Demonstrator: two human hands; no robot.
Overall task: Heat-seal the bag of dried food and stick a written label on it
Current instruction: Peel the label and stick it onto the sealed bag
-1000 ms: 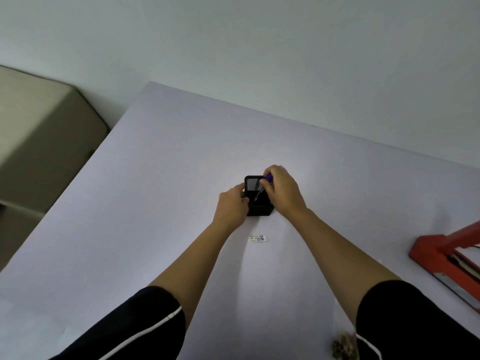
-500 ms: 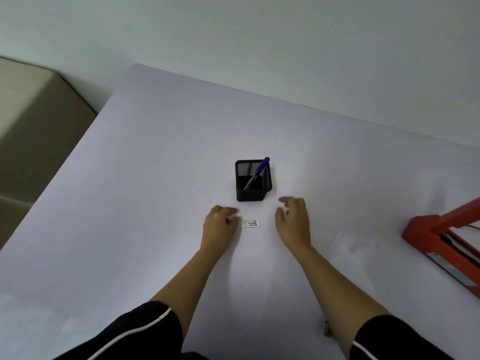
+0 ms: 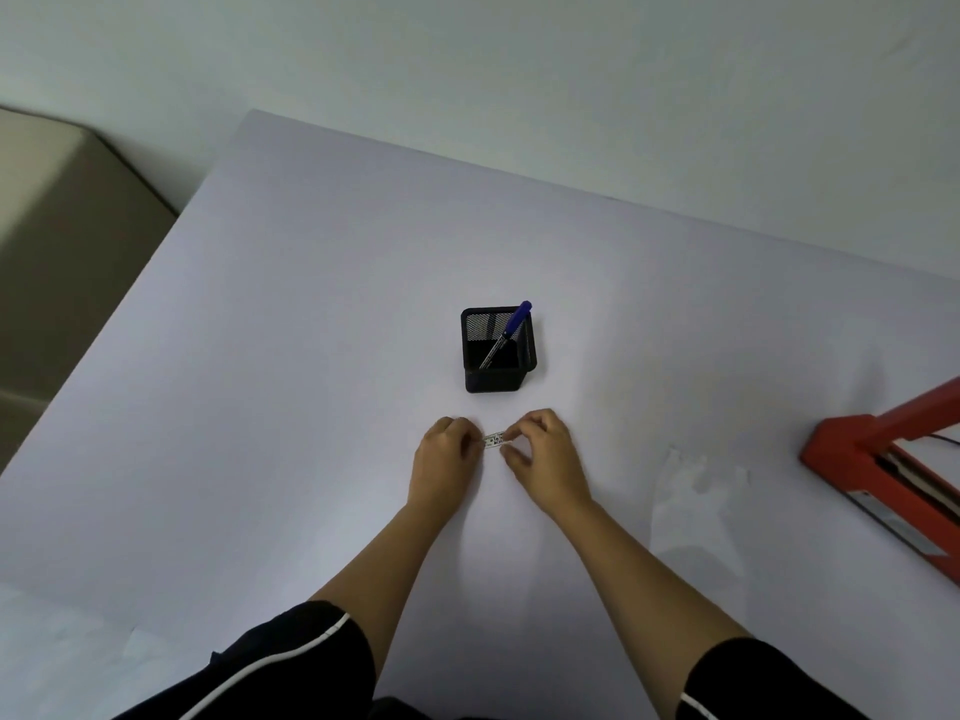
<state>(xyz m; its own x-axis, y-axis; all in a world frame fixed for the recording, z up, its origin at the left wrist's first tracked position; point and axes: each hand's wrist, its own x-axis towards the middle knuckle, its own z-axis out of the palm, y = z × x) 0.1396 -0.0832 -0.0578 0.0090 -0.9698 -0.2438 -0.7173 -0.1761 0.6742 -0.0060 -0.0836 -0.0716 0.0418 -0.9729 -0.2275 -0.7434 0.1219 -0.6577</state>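
A small white written label (image 3: pixel 494 439) lies on the white table (image 3: pixel 260 407), pinched between both hands. My left hand (image 3: pixel 447 452) grips its left end and my right hand (image 3: pixel 540 452) grips its right end with thumb and forefinger. Just beyond them stands a black mesh pen holder (image 3: pixel 496 356) with a blue pen (image 3: pixel 506 332) leaning in it. A red heat sealer (image 3: pixel 878 459) sits at the right edge, partly cut off. The bag of dried food is out of view.
A beige cabinet (image 3: pixel 62 226) stands to the left of the table, against the pale wall. My black sleeves fill the bottom of the view.
The pen went into the holder and both hands came back from it toward me. They have closed in on the label and now pinch its two ends.
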